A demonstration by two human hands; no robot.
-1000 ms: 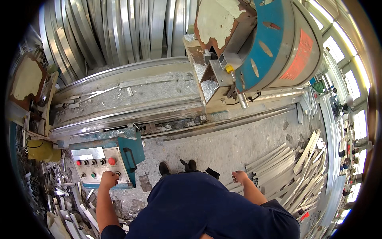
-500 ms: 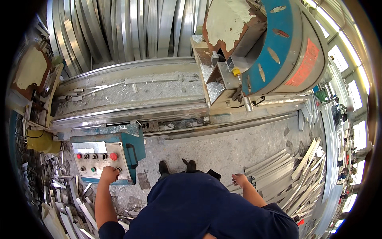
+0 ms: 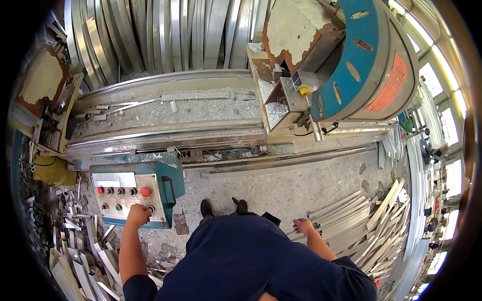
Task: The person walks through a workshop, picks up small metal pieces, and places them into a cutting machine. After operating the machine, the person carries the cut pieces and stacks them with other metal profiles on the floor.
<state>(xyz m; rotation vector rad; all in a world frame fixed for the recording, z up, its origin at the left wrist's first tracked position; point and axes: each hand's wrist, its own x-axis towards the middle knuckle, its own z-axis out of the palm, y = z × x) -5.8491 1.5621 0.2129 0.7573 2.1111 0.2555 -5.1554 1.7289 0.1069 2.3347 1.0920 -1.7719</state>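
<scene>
My left hand (image 3: 138,214) is at the lower right of a teal control box (image 3: 171,185) with a pale panel. Its fingers are closed on a dark knob (image 3: 151,208) there, partly covered by the fingertips. Just left of the hand is a green button (image 3: 118,207); a red button (image 3: 145,191) sits above. Out to my right side hangs my right hand (image 3: 302,226), fingers loosely bent and apart, with nothing visible in it. Nearest to it are the ends of stacked metal profiles (image 3: 341,213).
A large saw-like machine with a blue curved guard (image 3: 346,70) stands ahead right, a square metal tube (image 3: 304,79) beside it. A long machine bed (image 3: 201,118) runs across, littered with chips. Offcuts (image 3: 90,256) pile at left; long metal strips (image 3: 170,35) stand behind.
The whole view has shifted slightly, so the control box appears a little higher. My left hand stays at the knob, and my right hand keeps its place.
</scene>
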